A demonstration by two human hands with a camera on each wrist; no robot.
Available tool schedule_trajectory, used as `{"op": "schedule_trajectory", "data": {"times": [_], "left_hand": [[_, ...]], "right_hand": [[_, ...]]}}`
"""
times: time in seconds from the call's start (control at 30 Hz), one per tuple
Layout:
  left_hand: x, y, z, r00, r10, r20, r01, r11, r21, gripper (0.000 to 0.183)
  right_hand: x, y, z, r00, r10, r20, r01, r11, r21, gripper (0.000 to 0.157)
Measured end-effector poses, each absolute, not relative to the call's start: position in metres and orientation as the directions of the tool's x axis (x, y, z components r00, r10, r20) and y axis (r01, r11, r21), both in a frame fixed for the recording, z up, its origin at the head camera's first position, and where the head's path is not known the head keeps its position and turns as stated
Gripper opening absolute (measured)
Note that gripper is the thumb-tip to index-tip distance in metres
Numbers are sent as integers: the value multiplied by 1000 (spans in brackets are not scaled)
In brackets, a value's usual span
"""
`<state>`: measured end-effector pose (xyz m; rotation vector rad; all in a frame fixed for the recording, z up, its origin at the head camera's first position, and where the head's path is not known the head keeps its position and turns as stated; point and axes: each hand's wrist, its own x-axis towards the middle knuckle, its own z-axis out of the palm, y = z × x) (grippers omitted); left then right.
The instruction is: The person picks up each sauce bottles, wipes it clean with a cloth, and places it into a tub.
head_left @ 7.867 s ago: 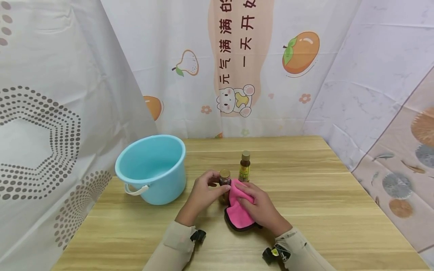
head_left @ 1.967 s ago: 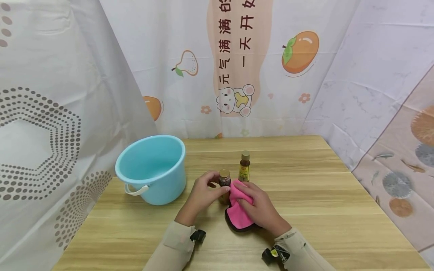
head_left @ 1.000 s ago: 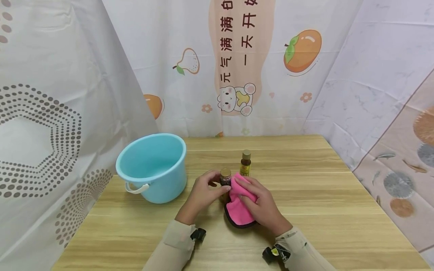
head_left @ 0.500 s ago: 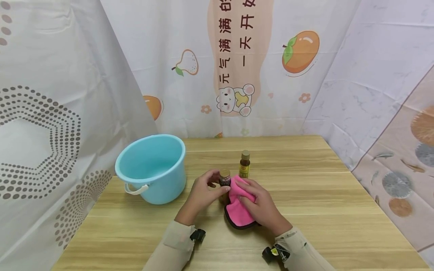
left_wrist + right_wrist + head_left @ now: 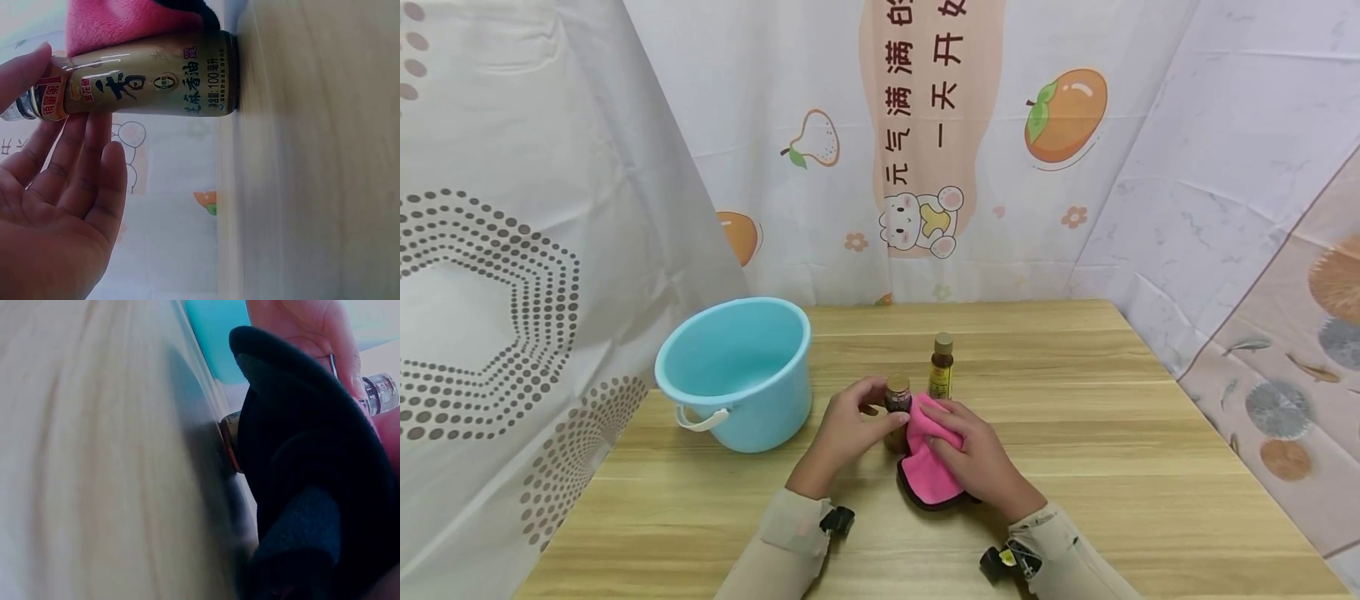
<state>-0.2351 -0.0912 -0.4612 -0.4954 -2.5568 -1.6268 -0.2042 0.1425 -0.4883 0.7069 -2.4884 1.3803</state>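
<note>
My left hand steadies an upright sesame oil bottle near its neck, thumb on one side and fingers on the other. The bottle has a gold label and a gold cap, and its base meets the table in the left wrist view. A pink cloth with a dark edge is bunched in my right hand and pressed to the bottle's right side. From the right wrist, the cloth's dark underside covers most of the bottle. Just behind the cloth stands a second brown bottle with a yellow label.
A light blue bucket with a white handle stands to the left of my left hand. The wooden table ends at a printed curtain at the back. Small dark devices are strapped at both cuffs.
My right hand and the cloth slid slightly away from me along the bottle, then came back toward me by now. The left hand keeps its hold, and the bottle stays in place.
</note>
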Motion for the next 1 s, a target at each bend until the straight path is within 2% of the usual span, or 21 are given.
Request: {"op": "schedule_trajectory", "data": {"times": [0.3, 0.53, 0.73, 1.0], "left_hand": [[-235, -90, -462, -944, 239, 227, 307, 382, 872, 35], [-235, -90, -463, -946, 232, 227, 305, 390, 869, 42], [-234, -90, -463, -955, 205, 215, 281, 388, 878, 42], [-235, -90, -462, -943, 220, 250, 316, 349, 882, 34]], "right_hand": [[-204, 143, -490, -903, -294, 313, -426, 519, -741, 51], [-204, 143, -489, -910, -293, 293, -411, 564, -716, 51], [-203, 142, -488, -897, -293, 330, -441, 545, -714, 53], [-203, 141, -487, -841, -294, 455, -542, 467, -699, 55]]}}
